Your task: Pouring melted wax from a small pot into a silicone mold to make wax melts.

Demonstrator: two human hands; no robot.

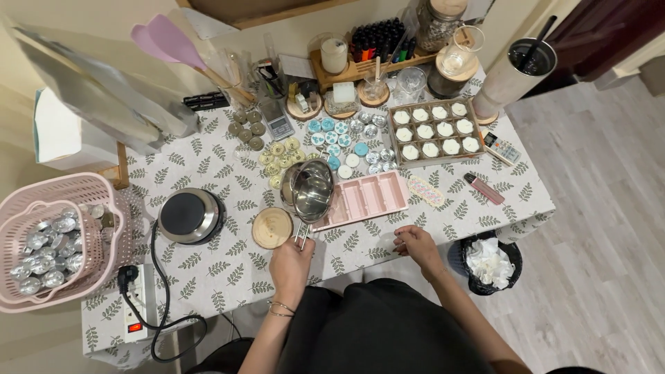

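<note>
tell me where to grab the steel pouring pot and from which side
Grip the steel pot by its wire handle, coming from the near table edge. The handle sticks out toward the person, just where the left hand already sits. The bowl is wide, smooth and round, with candle cups behind it and the pink mould to its right, so those sides look crowded.

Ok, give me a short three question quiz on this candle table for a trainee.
1. True or false: the left hand grips the steel pot by its handle.
2. Which lies right of the pot: A pink mould, B hot plate, C pink basket?
3. What does the right hand hold?

Key: 1 true. 2 A. 3 Nothing clearly visible; its fingers rest on the tablecloth.
</note>
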